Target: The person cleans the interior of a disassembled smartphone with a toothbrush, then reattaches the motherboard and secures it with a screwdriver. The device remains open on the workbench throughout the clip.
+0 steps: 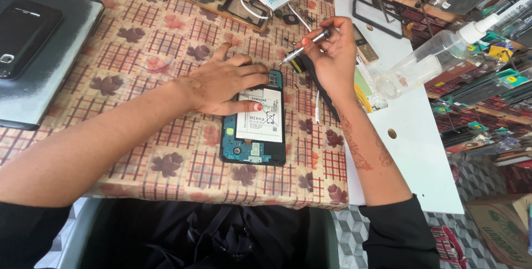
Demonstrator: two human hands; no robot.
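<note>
1. Opened smartphone (254, 130) lies back-up on the patterned tablecloth (166, 41), rear cover off, with the white battery (260, 118) and blue circuit board (239, 148) exposed.
2. Left hand (224, 83) presses flat on the phone's upper end, fingers spread across the top edge and thumb resting on the battery; it grips nothing.
3. Right hand (332, 55) is closed around a slim metal screwdriver (303, 47), pinched between thumb and fingertips, tip angled down toward the phone's upper right corner. Contact between tip and phone cannot be confirmed.
4. Both hands sit close together at the phone's top end.
5. Clear plastic spray bottle (426, 61) lies on the white board (415, 136) to the right.
6. Dark tablet (39, 52) with a black phone (25, 36) on it rests at far left.
</note>
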